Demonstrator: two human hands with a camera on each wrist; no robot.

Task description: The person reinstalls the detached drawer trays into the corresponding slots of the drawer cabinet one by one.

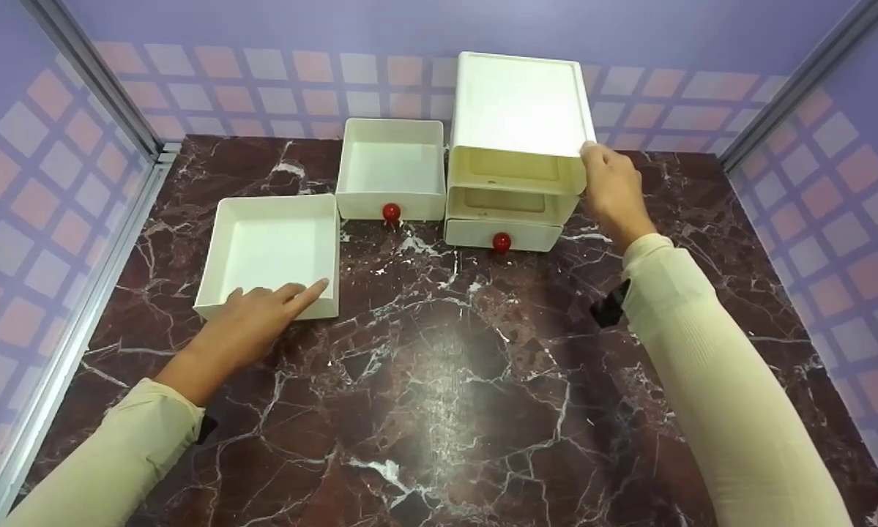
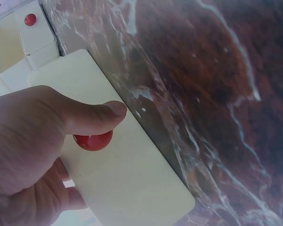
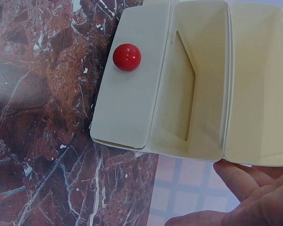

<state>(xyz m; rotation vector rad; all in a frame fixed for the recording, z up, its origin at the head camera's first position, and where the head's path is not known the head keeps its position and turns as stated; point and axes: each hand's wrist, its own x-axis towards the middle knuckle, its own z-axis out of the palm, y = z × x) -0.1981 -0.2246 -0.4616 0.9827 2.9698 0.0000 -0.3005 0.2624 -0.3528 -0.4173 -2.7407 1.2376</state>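
My left hand is at the front wall of a white drawer on the tabletop. The left wrist view shows the thumb across the outer face of the drawer front, over its red knob, with other fingers behind the panel's edge. At the upper right front corner of a white cabinet, my right hand rests with its fingers against the side. In the right wrist view, the fingers of the hand touch the cabinet wall beside two empty compartments, next to the closed bottom drawer.
Another empty white drawer with a red knob sits between the front-left drawer and the cabinet. Behind the dark marbled tabletop rises a purple wall with pink and white squares; similar walls flank both sides.
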